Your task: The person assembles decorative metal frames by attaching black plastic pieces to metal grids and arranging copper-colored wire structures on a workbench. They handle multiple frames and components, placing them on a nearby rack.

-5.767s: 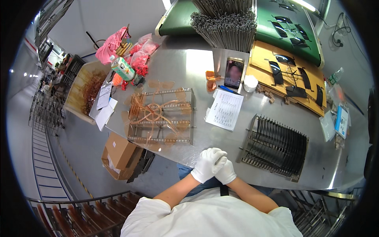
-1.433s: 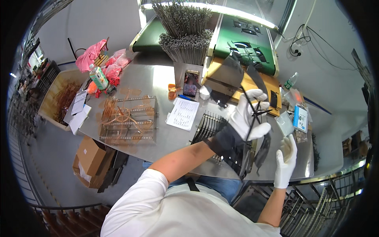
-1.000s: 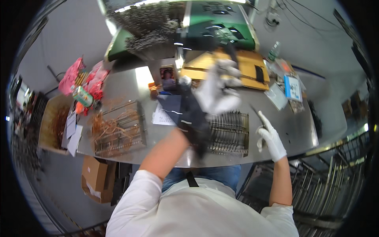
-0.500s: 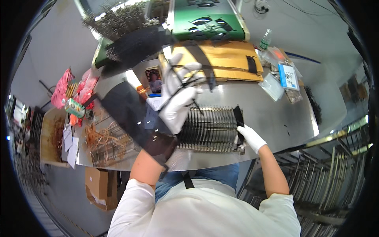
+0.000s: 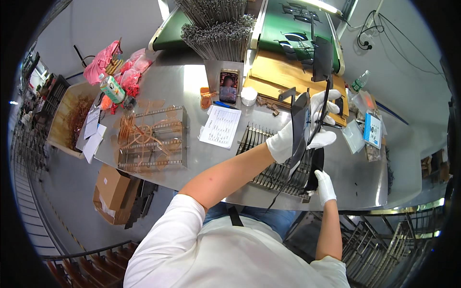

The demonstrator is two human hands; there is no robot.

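Well left of the fingers, a cream plastic bin (image 5: 56,140) holds tangled reddish-brown pieces (image 5: 74,126); just below them, a slotted metal rack (image 5: 281,187) holds thin dark strips. The white-gloved left hand (image 5: 317,104), earlier beside the rack's left end, now curls around a black branched frame with dark curved panels (image 5: 299,128) above its right end, while the white-gloved right hand (image 5: 325,187) touches a dark curved piece (image 5: 315,168), pinching or not unclear.
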